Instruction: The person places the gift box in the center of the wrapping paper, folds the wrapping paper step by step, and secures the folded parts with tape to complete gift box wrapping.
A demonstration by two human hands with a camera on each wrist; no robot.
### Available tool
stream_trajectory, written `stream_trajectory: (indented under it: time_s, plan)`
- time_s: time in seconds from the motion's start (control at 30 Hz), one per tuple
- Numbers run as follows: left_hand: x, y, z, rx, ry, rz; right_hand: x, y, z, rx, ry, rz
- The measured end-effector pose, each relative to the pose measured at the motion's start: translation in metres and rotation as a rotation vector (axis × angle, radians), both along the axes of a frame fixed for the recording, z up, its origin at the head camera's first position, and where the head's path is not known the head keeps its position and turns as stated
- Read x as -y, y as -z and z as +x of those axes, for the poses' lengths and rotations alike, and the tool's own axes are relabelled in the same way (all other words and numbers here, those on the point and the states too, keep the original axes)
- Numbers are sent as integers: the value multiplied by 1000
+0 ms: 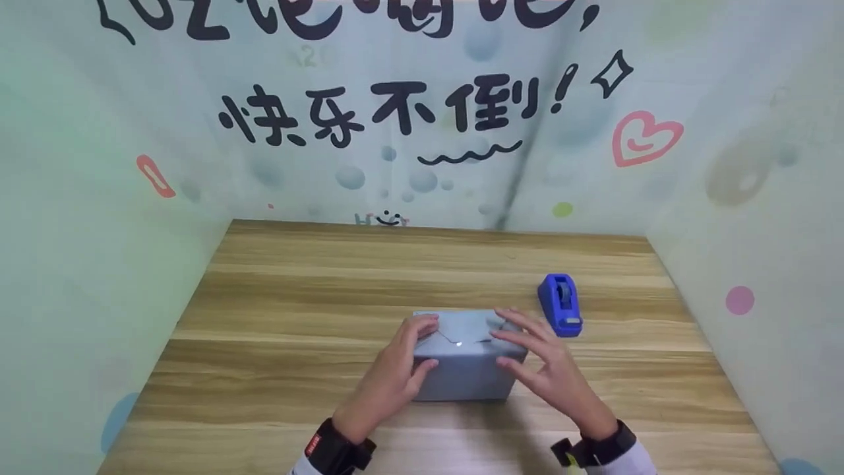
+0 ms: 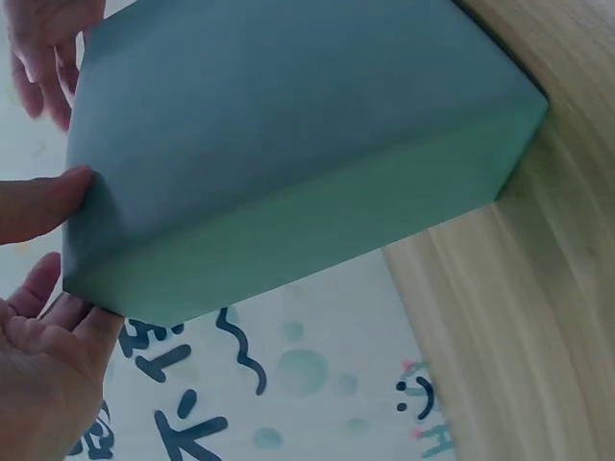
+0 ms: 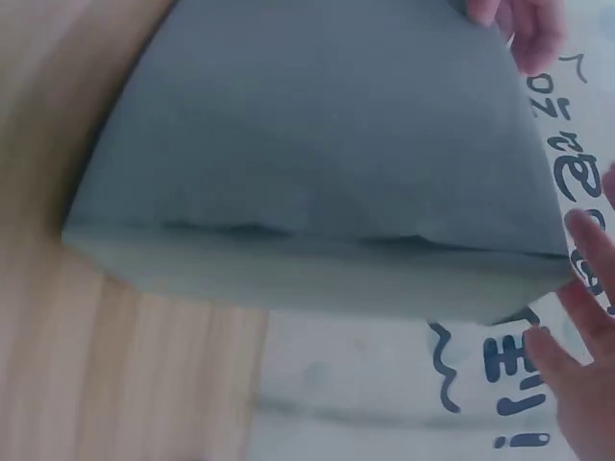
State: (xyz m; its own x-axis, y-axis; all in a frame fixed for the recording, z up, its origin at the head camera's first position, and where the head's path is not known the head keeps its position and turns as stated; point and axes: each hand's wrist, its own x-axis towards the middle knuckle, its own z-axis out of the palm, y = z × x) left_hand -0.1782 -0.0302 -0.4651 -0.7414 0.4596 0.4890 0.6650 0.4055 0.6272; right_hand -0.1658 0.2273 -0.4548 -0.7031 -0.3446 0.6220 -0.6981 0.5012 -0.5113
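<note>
A pale blue cardboard box (image 1: 461,376) stands on the wooden table, its top folded over with a flap (image 1: 465,326) that has slits in it. My left hand (image 1: 395,363) grips the box's upper left end, thumb at the front top edge and fingers over the top. The left wrist view shows the same thumb (image 2: 58,202) against the box edge. Over the top right part, my right hand (image 1: 550,366) has spread, bent fingers right at the flap. In the right wrist view these right-hand fingers (image 3: 581,307) are beside the box's upper corner.
A blue tape dispenser (image 1: 560,305) stands behind and right of the box. The wooden table (image 1: 277,316) meets printed fabric walls (image 1: 455,185) at the back and both sides. Each wrist wears a black strap with a camera.
</note>
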Motion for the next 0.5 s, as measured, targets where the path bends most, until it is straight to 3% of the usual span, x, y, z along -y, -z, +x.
stream_trajectory:
  time_s: [0.07, 0.17, 0.33, 0.5]
  plan:
    - [8, 7, -1, 28, -2, 6, 3, 0, -7, 20, 11, 165]
    - [23, 20, 0, 151, -24, -13, 8, 0, -16, 66, 13, 315]
    - [49, 44, 7, 422, -16, -78, 16, -4, -23, 36, 82, 375]
    - [59, 55, 10, 592, 90, -99, 27, -12, -34, -33, 295, 445]
